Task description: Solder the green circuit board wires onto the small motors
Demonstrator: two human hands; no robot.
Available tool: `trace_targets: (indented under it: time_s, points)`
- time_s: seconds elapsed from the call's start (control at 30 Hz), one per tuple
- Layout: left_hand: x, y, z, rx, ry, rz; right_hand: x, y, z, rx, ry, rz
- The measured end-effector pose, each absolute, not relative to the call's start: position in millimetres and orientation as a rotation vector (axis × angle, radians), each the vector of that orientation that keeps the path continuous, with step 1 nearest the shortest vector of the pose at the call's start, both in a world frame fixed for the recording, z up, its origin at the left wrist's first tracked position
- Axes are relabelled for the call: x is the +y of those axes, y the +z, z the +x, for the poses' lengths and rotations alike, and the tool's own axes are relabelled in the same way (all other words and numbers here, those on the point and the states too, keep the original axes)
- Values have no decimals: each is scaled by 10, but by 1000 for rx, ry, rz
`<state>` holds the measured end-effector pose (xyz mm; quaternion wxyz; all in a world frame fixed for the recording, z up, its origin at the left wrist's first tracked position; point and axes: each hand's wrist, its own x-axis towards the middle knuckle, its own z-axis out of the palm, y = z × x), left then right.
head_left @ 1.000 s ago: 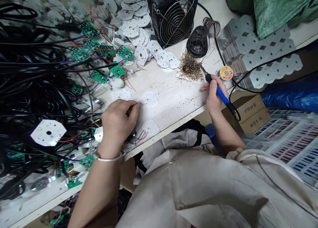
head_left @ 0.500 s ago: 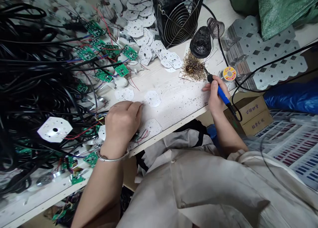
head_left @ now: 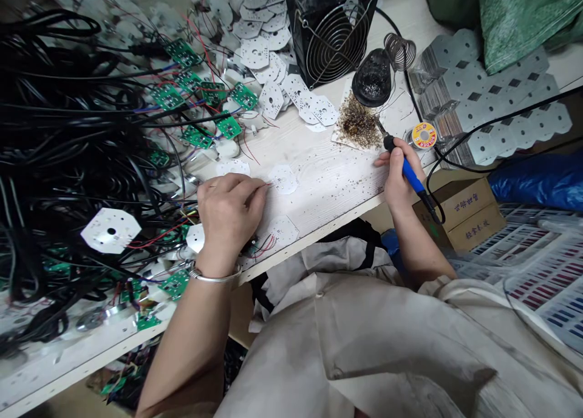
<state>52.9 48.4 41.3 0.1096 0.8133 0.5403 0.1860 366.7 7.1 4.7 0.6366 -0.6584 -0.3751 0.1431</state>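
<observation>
The left hand (head_left: 230, 217) pinches what looks like a thin wire (head_left: 268, 186) between closed fingertips (head_left: 259, 190), just beside a round white plate (head_left: 283, 179) on the bench (head_left: 332, 190). The right hand (head_left: 397, 178) wraps closed fingers around a blue soldering iron (head_left: 411, 176). Many green boards (head_left: 228, 126) already carry wires, while bare plates (head_left: 254, 52) lie piled beyond them.

Black caged fan (head_left: 332, 35), green woven sack (head_left: 514, 23), blue bag (head_left: 537, 181), cardboard box (head_left: 460, 214)
</observation>
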Motion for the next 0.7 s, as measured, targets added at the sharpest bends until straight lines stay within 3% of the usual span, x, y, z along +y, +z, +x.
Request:
trace_targets:
  time_s: [0.43,0.7]
  points:
    - [472,445,552,1647,565,2179,35,105,3639,-874,401,-1489]
    - [469,387,617,1665,401,2168,-265,288,2888,-1126,718,-1306]
